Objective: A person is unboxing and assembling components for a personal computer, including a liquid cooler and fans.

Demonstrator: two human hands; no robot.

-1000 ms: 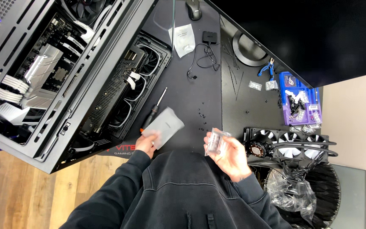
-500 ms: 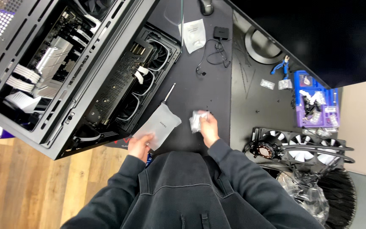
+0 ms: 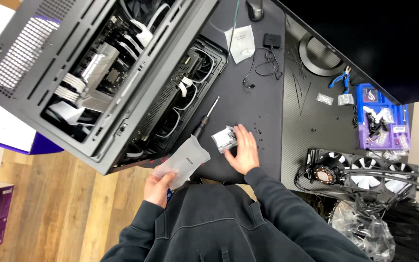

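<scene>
Left hand [image 3: 158,188] grip closed on frosted plastic bag [image 3: 183,161]; right hand [image 3: 242,151] grip open, resting on small clear packet [image 3: 223,139] on dark surface [image 3: 248,102].

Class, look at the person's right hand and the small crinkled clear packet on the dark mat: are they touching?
Touching. The head view shows the right hand lying flat with its fingertips overlapping the packet's edge, no gap between.
</scene>
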